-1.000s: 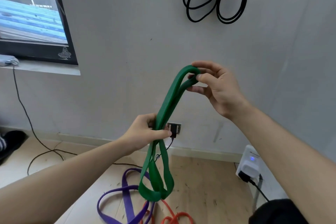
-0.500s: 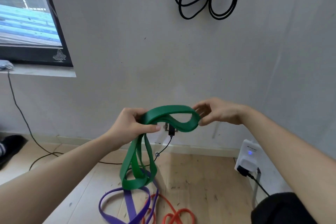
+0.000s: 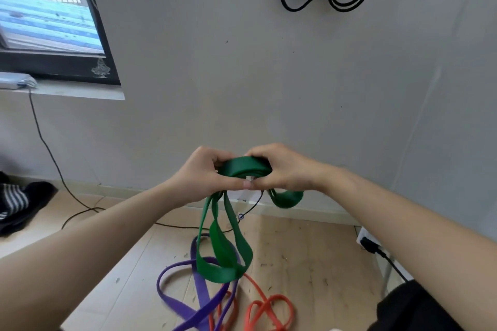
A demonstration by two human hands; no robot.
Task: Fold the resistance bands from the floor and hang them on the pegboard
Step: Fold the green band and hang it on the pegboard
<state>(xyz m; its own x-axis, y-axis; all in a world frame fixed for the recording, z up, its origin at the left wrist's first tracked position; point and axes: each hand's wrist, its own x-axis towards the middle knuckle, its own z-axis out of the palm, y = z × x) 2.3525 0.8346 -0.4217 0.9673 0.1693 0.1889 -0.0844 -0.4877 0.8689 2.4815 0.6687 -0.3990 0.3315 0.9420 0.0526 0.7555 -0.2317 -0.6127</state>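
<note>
Left hand [image 3: 204, 177] and right hand [image 3: 287, 169] each hold the green band [image 3: 243, 168] in a closed grip, likely pinning its fold. Loops dangle toward six o'clock.

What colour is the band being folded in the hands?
Green, gripped by both hands in the head view.

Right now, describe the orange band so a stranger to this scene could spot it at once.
Look at the wooden floor below the wall, under the loops of the green band held by the left hand and right hand. Two bands lie tangled there; the orange band is the narrow one to the right, beside the wider purple band.
</note>
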